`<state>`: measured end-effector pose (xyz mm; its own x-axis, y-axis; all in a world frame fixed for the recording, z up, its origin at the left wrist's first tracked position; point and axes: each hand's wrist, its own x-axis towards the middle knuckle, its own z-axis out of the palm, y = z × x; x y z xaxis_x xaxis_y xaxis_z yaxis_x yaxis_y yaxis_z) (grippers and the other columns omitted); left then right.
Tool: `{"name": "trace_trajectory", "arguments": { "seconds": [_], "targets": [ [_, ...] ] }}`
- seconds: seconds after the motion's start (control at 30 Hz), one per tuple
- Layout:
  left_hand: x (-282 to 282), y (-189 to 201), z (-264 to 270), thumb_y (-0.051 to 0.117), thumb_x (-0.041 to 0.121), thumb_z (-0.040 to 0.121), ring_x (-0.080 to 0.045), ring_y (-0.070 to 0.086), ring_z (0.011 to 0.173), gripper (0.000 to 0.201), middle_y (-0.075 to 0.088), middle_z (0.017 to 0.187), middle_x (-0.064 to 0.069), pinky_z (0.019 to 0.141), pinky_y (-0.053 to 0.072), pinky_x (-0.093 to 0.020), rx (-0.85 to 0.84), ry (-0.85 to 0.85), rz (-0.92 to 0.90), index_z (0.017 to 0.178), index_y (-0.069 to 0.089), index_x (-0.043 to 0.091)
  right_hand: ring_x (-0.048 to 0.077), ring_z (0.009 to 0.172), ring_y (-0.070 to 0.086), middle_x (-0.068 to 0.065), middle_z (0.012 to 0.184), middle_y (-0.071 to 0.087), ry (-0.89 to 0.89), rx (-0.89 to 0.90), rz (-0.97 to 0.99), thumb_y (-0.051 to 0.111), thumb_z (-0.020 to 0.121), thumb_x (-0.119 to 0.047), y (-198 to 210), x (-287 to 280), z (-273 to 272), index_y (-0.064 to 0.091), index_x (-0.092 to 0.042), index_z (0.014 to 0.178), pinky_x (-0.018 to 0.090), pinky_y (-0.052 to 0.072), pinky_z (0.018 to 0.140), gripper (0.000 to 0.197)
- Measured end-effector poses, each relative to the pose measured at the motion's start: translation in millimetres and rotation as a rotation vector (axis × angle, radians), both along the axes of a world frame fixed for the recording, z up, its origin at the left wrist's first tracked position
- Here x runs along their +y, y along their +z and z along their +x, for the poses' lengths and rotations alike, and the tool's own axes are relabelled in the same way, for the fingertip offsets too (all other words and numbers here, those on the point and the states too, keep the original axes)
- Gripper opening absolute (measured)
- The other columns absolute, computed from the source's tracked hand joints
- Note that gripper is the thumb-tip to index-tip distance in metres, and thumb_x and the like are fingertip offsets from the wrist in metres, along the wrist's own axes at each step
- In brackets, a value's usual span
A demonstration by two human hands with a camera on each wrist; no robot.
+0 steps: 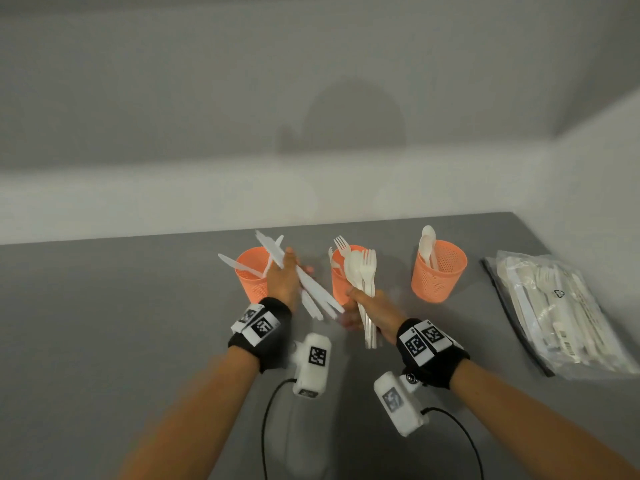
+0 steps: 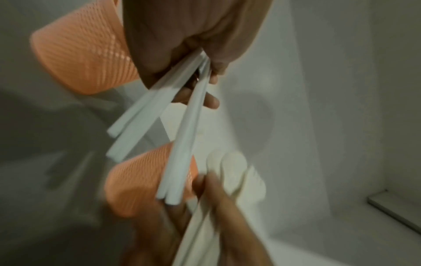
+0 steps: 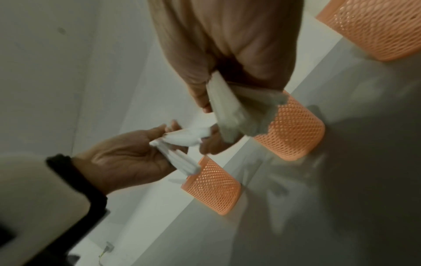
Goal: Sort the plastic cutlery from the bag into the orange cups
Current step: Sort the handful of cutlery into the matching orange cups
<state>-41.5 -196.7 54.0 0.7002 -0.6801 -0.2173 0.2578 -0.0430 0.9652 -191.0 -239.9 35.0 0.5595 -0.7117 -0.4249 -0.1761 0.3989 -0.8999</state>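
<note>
Three orange mesh cups stand in a row: the left cup holds knives, the middle cup forks, the right cup spoons. My left hand grips a fanned bunch of white knives between the left and middle cups; the knife handles stick out below my curled fingers. My right hand grips an upright bunch of spoons and forks in front of the middle cup. The two hands are close together, and the knife ends reach my right hand.
A clear plastic bag with more cutlery lies flat at the right of the grey table. A white wall runs behind the cups. Cables from the wrist cameras hang near the table's front.
</note>
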Motion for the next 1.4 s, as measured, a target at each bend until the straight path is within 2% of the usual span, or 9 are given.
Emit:
{"name": "trace_trajectory", "arguments": {
  "seconds": [0.23, 0.43, 0.67, 0.77, 0.87, 0.97, 1.03, 1.23, 1.4],
  "targets": [
    [-28.8, 44.7, 76.5, 0.051, 0.037, 0.093, -0.013, 0.045, 0.047, 0.034, 0.042, 0.056, -0.003, 0.044, 0.044, -0.015, -0.348, 0.352, -0.123, 0.066, 0.043, 0.017, 0.004, 0.032, 0.029, -0.005, 0.046, 0.033, 0.056, 0.007, -0.037, 0.052, 0.093, -0.032, 3.3, -14.5, 0.3, 0.049, -0.009, 0.093, 0.018, 0.029, 0.035, 0.023],
    [-39.0, 8.3, 100.6, 0.054, 0.04, 0.09, -0.018, 0.043, 0.051, 0.043, 0.042, 0.057, -0.008, 0.038, 0.035, -0.007, -0.444, 0.342, -0.022, 0.061, 0.04, 0.012, 0.005, 0.031, 0.029, -0.006, 0.043, 0.033, 0.105, 0.083, -0.111, 0.05, 0.093, -0.028, 4.7, -20.9, -0.1, 0.045, -0.009, 0.077, 0.018, 0.028, 0.034, 0.025],
    [-28.8, -22.1, 100.8, 0.06, 0.033, 0.088, -0.005, 0.057, 0.049, 0.034, 0.057, 0.061, -0.007, 0.055, 0.047, -0.015, -0.476, 0.215, 0.101, 0.079, 0.056, 0.001, 0.005, 0.035, 0.033, -0.002, 0.052, 0.033, 0.075, 0.117, -0.177, 0.047, 0.096, -0.027, -0.7, -18.3, 1.4, 0.048, -0.009, 0.084, 0.017, 0.03, 0.037, 0.022],
    [-25.6, -16.5, 98.8, 0.065, 0.033, 0.084, -0.015, 0.059, 0.08, 0.028, 0.061, 0.089, -0.011, 0.081, 0.049, -0.032, -0.678, 0.249, 0.152, 0.089, 0.061, 0.005, 0.005, 0.034, 0.035, -0.003, 0.052, 0.036, 0.087, 0.143, -0.258, 0.046, 0.096, -0.024, 0.3, -14.1, 4.7, 0.046, -0.02, 0.078, 0.018, 0.033, 0.039, 0.019],
    [-20.4, -0.6, 81.0, 0.064, 0.028, 0.086, -0.012, 0.05, 0.1, 0.031, 0.051, 0.113, -0.008, 0.09, 0.036, -0.017, -0.883, 0.283, 0.056, 0.105, 0.062, 0.003, 0.007, 0.044, 0.042, -0.006, 0.058, 0.043, 0.088, 0.25, -0.418, 0.043, 0.096, -0.024, 1.7, -9.2, 8.0, 0.047, -0.027, 0.117, 0.011, 0.036, 0.042, 0.021],
    [-13.0, 14.5, 43.7, 0.058, 0.025, 0.09, -0.009, 0.053, 0.083, 0.017, 0.056, 0.094, 0.001, 0.079, 0.041, -0.017, -0.792, 0.245, -0.087, 0.093, 0.063, 0.009, 0.012, 0.063, 0.049, -0.009, 0.069, 0.05, 0.071, 0.361, -0.578, 0.043, 0.093, -0.018, 3.6, -4.4, 11.3, 0.046, -0.016, 0.127, 0.007, 0.034, 0.05, 0.035],
    [-7.4, 12.4, 15.8, 0.055, 0.033, 0.091, -0.009, 0.052, 0.068, 0.021, 0.058, 0.076, 0.002, 0.067, 0.042, -0.018, -0.655, 0.075, -0.041, 0.083, 0.059, 0.013, 0.021, 0.075, 0.051, -0.004, 0.077, 0.053, 0.046, 0.41, -0.609, 0.044, 0.09, -0.015, 1.7, -2.0, 13.4, 0.048, -0.012, 0.117, 0.019, 0.037, 0.058, 0.028],
    [-0.6, -18.8, -45.0, 0.051, 0.052, 0.087, -0.014, 0.055, 0.062, 0.041, 0.061, 0.078, -0.002, 0.054, 0.043, -0.023, -0.416, -0.278, 0.183, 0.098, 0.054, 0.013, 0.031, 0.09, 0.063, 0.01, 0.098, 0.066, 0.035, 0.454, -0.716, 0.051, 0.09, -0.02, -0.1, 6.5, 14.8, 0.041, -0.011, 0.119, 0.032, 0.045, 0.07, 0.032],
    [-4.6, -19.8, -62.0, 0.036, 0.032, 0.098, -0.019, 0.06, 0.077, 0.04, 0.064, 0.09, -0.009, 0.072, 0.049, -0.03, -0.396, -0.243, 0.15, 0.11, 0.058, 0.001, 0.03, 0.089, 0.062, 0.003, 0.089, 0.062, 0.04, 0.422, -0.695, 0.056, 0.087, -0.023, -4.6, 10.7, 11.4, 0.041, -0.011, 0.115, 0.036, 0.047, 0.074, 0.034]
  ]
}}
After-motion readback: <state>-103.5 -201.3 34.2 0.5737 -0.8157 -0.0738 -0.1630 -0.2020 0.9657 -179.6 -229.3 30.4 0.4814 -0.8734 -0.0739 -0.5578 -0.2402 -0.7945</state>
